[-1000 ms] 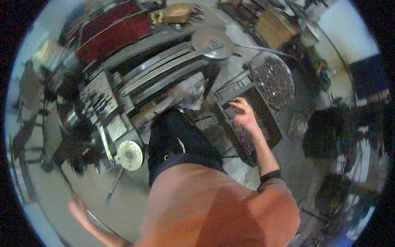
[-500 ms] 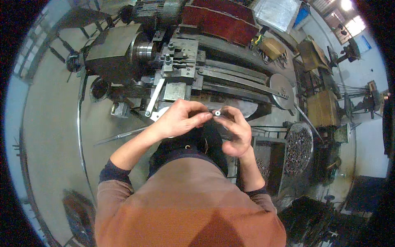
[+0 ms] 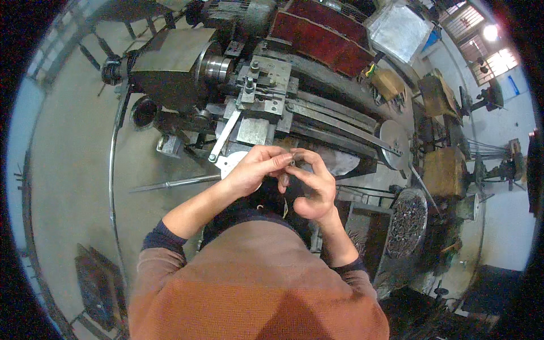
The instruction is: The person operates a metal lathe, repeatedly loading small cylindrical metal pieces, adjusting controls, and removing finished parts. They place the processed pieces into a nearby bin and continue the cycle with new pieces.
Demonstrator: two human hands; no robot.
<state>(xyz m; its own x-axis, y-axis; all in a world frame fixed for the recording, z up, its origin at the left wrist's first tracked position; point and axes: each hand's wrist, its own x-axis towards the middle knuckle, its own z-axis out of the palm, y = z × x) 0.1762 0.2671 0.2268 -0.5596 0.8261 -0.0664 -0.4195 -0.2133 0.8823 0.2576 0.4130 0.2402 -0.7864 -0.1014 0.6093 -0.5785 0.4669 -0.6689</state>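
Observation:
My left hand [image 3: 256, 171] and my right hand [image 3: 315, 184] meet in front of my waist, fingertips together. Between them is a small metal sleeve [image 3: 292, 162], mostly covered by the fingers, with only its round end showing. The left thumb and fingers pinch it from one side. On the other side, the right index finger and thumb close on it. Just beyond the hands is a lathe, with its tool post [image 3: 249, 85] on the carriage and a flat metal lever [image 3: 228, 135] slanting toward me.
The lathe's spindle [image 3: 218, 69] is at far left. A round tray [image 3: 422, 204] heaped with small metal pieces stands at right, beside a rectangular metal bin [image 3: 371, 211]. A long metal rod [image 3: 170, 184] juts out left of my legs. Cardboard boxes [image 3: 445, 173] stand farther right.
The hands have drawn closer together and slightly left, and the sleeve's white-rimmed end is now more covered by fingers. The view has shifted, so the lathe appears farther right and lower.

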